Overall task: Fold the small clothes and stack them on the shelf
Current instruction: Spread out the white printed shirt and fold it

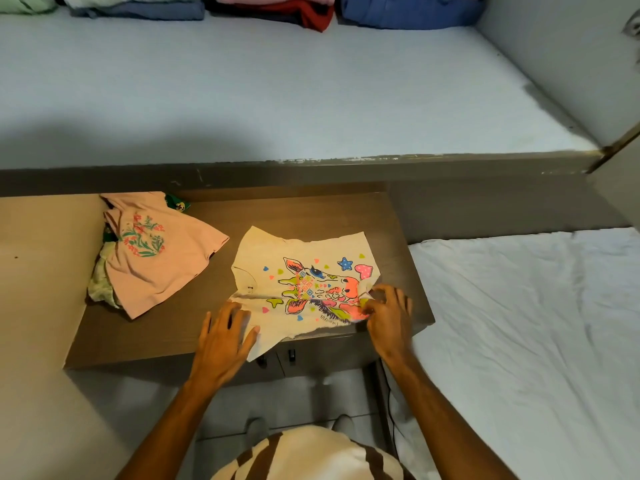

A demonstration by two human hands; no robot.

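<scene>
giraffe shirt point(304, 285) on table point(346, 213) | flower shirt point(159, 251) left

Dim warm indoor light; soft shadow on shelf point(104, 140); wide-angle edge bowing; slight blur.

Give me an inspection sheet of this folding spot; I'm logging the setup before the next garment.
Surface: brown wooden desk top, mostly bare.
Job's things: cream giraffe-print T-shirt spread flat, near edge overhanging the desk front; pink floral-print top lying unfolded on a small heap at the left; folded clothes lined along the back of the pale blue shelf.
Clutter: nothing seen.
Hands: left hand flat on the shirt's near corner; right hand pinching its right edge.
Cables: thin black cable hanging beside the desk.
Surroundings: white bed sheet on the right.
</scene>
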